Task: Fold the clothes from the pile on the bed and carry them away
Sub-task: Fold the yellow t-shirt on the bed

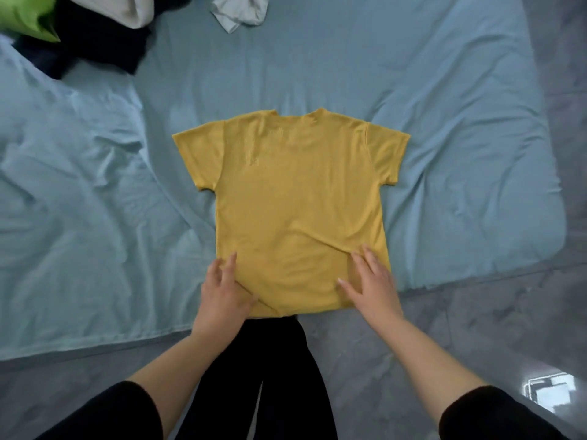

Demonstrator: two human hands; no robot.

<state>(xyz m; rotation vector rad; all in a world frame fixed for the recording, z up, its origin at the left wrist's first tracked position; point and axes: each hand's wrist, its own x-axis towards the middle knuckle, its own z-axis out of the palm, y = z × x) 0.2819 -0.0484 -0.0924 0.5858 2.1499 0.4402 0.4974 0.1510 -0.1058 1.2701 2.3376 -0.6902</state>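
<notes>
A yellow short-sleeved T-shirt (295, 198) lies spread flat on the bed's light blue sheet (444, 122), collar away from me, hem at the near edge. My left hand (222, 290) rests on the shirt's lower left corner, fingers straight, thumb on the hem. My right hand (371, 284) lies flat on the lower right corner with fingers spread. The pile of unfolded clothes (95, 30) sits at the far left of the bed: dark, cream and bright green pieces.
A crumpled white garment (238, 11) lies at the far middle of the bed. Grey glossy floor tiles (476, 328) run along the bed's near and right sides. My black-trousered legs (273, 376) stand against the bed's near edge.
</notes>
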